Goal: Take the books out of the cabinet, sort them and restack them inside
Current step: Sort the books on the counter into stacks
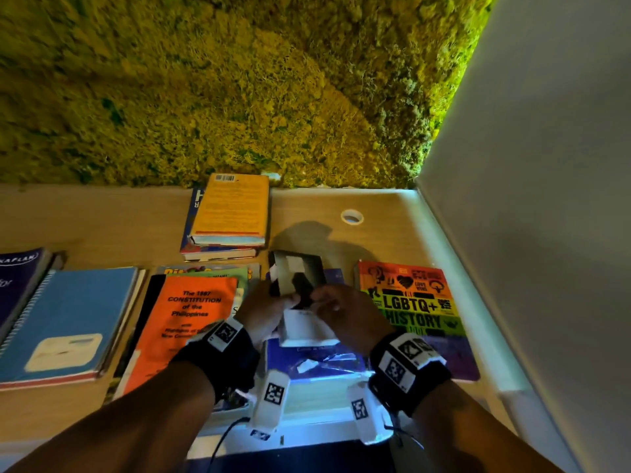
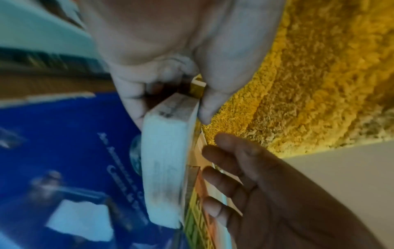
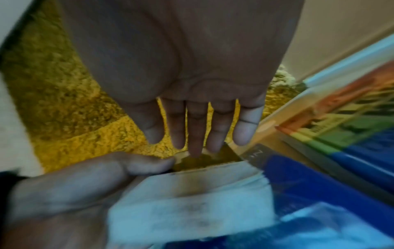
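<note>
**Tabletop: books laid out in stacks**

Light wood tabletop, back edge vs moss wall, right side vs white panel. Round cable hole near back right.

On it, front row L to R:
- dark Kaplan book at far left edge, partly cut off
- blue spiral-bound notebook just beside it, on top of a stack
- orange "1987 Constitution of the Philippines" booklet atop other books
- blue book at the centre front, partly covered
- rainbow "LGBTQ+ History" book at right, near the panel

Behind the row, centre: yellow book, back cover up, on a larger blue book.
</note>
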Demonstrator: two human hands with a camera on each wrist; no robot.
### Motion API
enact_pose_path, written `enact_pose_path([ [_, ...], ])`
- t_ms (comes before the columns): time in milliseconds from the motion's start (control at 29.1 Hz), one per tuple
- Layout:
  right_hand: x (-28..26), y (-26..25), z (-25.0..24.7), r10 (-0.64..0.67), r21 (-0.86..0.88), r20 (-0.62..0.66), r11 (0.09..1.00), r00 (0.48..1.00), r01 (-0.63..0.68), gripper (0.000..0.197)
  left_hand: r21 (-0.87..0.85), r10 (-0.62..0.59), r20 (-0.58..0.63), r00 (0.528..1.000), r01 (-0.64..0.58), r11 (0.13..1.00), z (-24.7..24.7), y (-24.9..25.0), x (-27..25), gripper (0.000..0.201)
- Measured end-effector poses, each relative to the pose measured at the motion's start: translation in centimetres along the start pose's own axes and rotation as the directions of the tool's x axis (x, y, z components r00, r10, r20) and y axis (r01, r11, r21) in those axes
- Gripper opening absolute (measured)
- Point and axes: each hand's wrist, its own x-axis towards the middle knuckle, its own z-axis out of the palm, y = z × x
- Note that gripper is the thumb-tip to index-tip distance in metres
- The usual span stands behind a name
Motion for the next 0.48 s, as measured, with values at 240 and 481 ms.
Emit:
enact_pose_path([
  [240,1.5,3.1,0.5,0.385,-0.086,0.038,0.921,0.922,-0.381,0.075,0.588,0.09,-0.002,0.996,-0.072,0.806,-1.5,-3.3,1.0,0.054],
  [481,4.4,3.7,2.1,0.496,-0.167,0.085,0.862,0.864,-0.478,0.127,0.119,-0.084,-0.102,0.991,0.096,0.988,-1.8,-2.3,0.5,0.025],
])
